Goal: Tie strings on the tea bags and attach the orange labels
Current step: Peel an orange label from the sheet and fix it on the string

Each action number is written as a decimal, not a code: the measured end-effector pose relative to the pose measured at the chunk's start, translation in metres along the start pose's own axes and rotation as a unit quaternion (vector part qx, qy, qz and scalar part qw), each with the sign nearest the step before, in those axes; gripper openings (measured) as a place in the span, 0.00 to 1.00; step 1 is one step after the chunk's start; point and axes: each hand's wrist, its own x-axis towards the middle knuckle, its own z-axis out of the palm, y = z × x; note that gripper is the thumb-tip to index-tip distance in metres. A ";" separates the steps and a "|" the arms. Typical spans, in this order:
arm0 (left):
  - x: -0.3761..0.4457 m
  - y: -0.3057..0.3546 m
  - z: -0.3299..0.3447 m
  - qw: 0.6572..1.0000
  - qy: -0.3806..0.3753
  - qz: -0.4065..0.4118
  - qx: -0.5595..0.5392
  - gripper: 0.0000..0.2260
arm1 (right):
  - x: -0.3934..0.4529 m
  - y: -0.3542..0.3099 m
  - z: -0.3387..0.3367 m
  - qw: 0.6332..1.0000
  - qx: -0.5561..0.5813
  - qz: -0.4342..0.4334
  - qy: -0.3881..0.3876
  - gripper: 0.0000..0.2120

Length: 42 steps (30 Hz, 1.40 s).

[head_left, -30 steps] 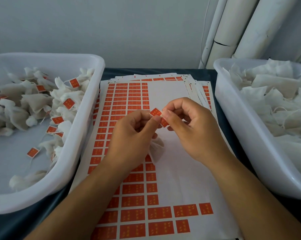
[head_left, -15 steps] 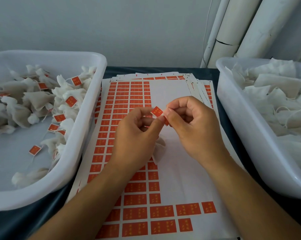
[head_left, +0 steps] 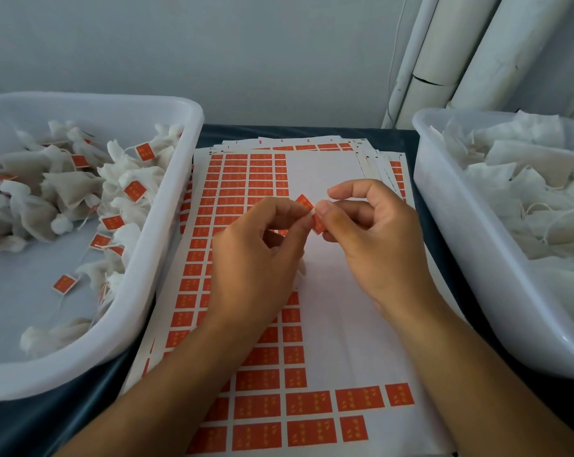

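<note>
Left hand [head_left: 256, 258] and right hand [head_left: 374, 239] both pinching one orange label [head_left: 310, 212] mid-scene, above the label sheets [head_left: 328, 324]. Two white tubs flanking: left tub [head_left: 167, 258] holding labelled tea bags, right tub [head_left: 444, 245] unlabelled.

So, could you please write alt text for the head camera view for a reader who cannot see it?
Two hands, left hand and right hand, pinch a small orange label above a sticker sheet. A left tub holds labelled tea bags; a right tub holds unlabelled tea bags.
</note>
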 end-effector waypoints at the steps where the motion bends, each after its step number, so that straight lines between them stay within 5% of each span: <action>1: 0.000 0.000 0.000 1.000 0.002 0.004 -0.001 0.07 | 0.000 0.000 -0.001 1.000 0.000 0.001 -0.003 0.09; 10: 0.000 0.003 -0.002 0.998 0.001 0.009 -0.056 0.09 | 0.001 -0.002 -0.003 0.995 0.080 0.063 -0.006 0.09; 22: 0.001 0.001 -0.001 0.997 -0.013 -0.046 -0.058 0.01 | 0.002 -0.004 -0.008 0.997 -0.046 -0.059 -0.016 0.12; 28: 0.001 -0.001 -0.002 0.994 -0.016 -0.072 -0.079 0.03 | 0.006 -0.002 -0.011 0.990 -0.080 -0.031 -0.112 0.20; 37: 0.000 0.001 -0.005 0.988 -0.088 -0.057 -0.116 0.05 | 0.001 -0.004 -0.011 0.991 -0.061 -0.063 -0.104 0.03; 42: -0.001 0.002 -0.005 0.985 -0.107 -0.059 -0.121 0.06 | 0.001 -0.009 -0.007 0.993 -0.069 -0.069 -0.066 0.06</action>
